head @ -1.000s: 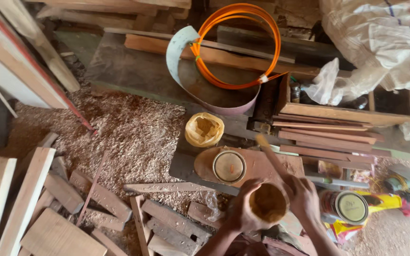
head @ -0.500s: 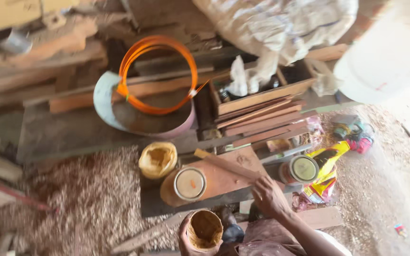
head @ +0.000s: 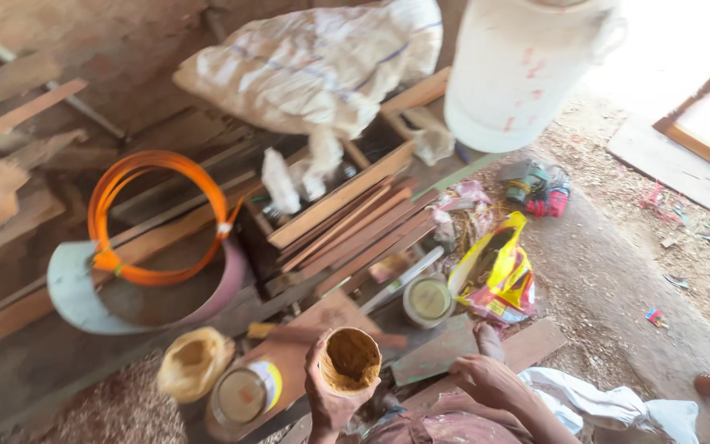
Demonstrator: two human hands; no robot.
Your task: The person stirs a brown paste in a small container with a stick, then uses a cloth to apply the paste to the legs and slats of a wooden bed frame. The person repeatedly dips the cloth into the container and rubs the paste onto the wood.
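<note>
A small round cup (head: 350, 360) is held in the left hand (head: 327, 393), low in the middle of the view. The fingers are curled around its side, so the grip is closed on it. The cup is kept upright with its mouth up, likely so that the thick yellow-brown paste inside is not spilled. The paste looks lumpy and wet, and the cup's rim is smeared with it.

The right hand (head: 486, 380) is laid flat on a wooden board (head: 527, 349), just beside a dusty green sheet (head: 433, 358). Nothing is held in it, and its fingers are spread out loosely, as if for support.

A round tin with a pale lid (head: 427, 300) is set on the floor just behind the green sheet. A second tin (head: 242, 396) is seen to the left of the cup, and near it a crumpled yellow bag (head: 193, 362) of powder is left open.

Further back, an orange hoop (head: 158, 215) of thin tube is rested on a curved metal strip (head: 84, 300). Long wooden slats (head: 355, 226) are stacked in a slanted pile. A shiny yellow packet (head: 499, 267) is lying on the dirt floor. A big white sack (head: 314, 70) and a white bucket (head: 523, 66) are seen at the top.
</note>
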